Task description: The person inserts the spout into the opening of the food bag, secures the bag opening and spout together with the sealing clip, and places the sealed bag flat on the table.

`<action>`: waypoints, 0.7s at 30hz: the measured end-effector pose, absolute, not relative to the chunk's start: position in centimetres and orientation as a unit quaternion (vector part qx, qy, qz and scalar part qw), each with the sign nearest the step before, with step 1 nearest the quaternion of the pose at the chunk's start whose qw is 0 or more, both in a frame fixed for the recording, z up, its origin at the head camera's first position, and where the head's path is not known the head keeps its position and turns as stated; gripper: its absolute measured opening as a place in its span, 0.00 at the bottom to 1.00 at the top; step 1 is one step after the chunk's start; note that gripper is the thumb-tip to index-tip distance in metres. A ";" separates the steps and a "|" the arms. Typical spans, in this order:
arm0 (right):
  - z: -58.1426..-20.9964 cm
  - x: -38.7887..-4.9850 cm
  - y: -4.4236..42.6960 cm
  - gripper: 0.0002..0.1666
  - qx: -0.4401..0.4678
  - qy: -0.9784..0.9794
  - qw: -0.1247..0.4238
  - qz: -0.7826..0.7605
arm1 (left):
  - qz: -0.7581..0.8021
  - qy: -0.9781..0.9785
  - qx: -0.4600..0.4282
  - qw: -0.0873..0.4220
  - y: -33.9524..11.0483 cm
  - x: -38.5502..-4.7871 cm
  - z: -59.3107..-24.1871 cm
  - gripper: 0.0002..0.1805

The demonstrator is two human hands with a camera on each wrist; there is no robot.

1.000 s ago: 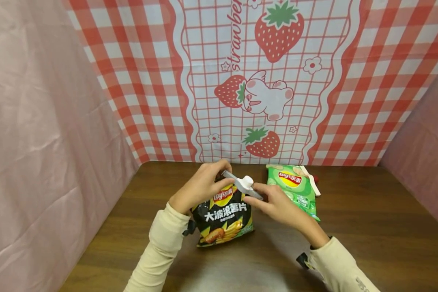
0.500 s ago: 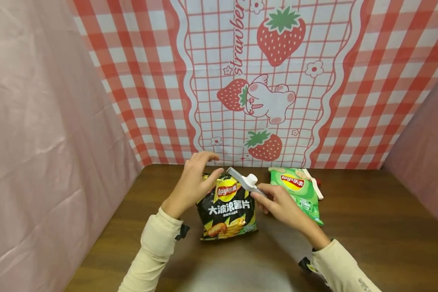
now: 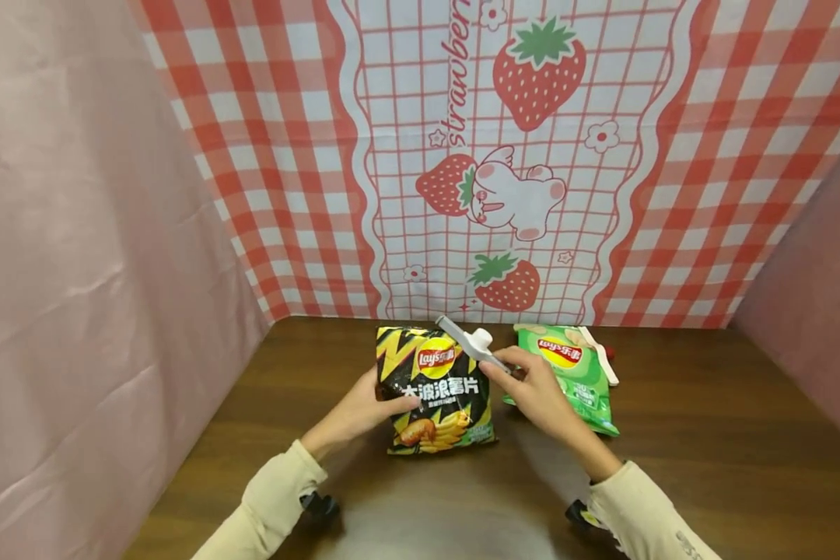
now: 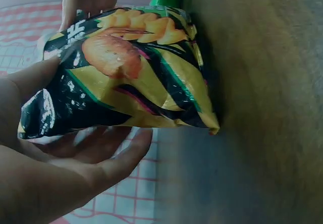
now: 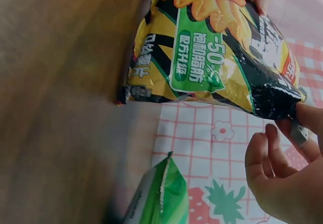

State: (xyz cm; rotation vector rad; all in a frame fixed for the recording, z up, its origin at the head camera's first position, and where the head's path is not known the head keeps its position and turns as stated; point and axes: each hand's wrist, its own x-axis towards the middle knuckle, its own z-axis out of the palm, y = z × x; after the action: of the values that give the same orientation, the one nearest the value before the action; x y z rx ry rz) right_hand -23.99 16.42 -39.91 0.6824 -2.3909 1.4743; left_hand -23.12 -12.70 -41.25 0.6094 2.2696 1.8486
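A black and yellow bag of potato chips [image 3: 437, 424] stands on the table between my hands, its printed front facing me. My left hand [image 3: 353, 414] grips its left side, thumb across the front and the other fingers behind, as the left wrist view of the bag [image 4: 131, 82] also shows. Across the bag's top right corner slants a grey bag clip with a white round spout [image 3: 481, 339]. My right hand [image 3: 535, 389] pinches the clip's lower end; its grey tip [image 5: 299, 132] shows between thumb and finger in the right wrist view. How far the clip encloses the bag's edge is hidden.
Behind my right hand lies a green bag of chips [image 3: 567, 373] with a white strip clip [image 3: 600, 356] along its upper right edge. Something small and red peeks out beside it. A checked strawberry cloth [image 3: 406, 233] hangs at the table's back edge.
My left hand let go of the clip's upper end, lifted away to the left, then came down to hold the bag's left side. My right hand has kept its hold on the clip.
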 end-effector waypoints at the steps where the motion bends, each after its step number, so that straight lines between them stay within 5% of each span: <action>1: -40.0 -23.9 16.4 0.10 0.229 -0.816 0.119 0.517 | 0.619 0.754 0.206 0.074 -12.6 -23.1 -41.6 0.32; 6: -40.5 -22.9 16.9 0.21 0.211 -0.802 0.047 0.557 | 0.641 0.745 0.181 0.042 -12.4 -23.1 -42.3 0.22; 13: -42.5 -21.1 16.5 0.47 0.194 -0.819 -0.087 0.533 | 0.687 0.717 0.115 0.038 -12.6 -23.4 -42.6 0.21; 21: -44.0 -22.2 14.7 0.41 0.221 -0.879 0.021 0.423 | 0.695 0.713 0.080 0.040 -12.2 -25.9 -42.9 0.22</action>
State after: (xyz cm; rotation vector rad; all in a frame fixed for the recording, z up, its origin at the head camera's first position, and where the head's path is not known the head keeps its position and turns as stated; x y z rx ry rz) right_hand -22.22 14.72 -44.04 0.6853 -2.7242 1.3115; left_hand -25.89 -12.21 -42.93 0.2446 2.1851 2.1297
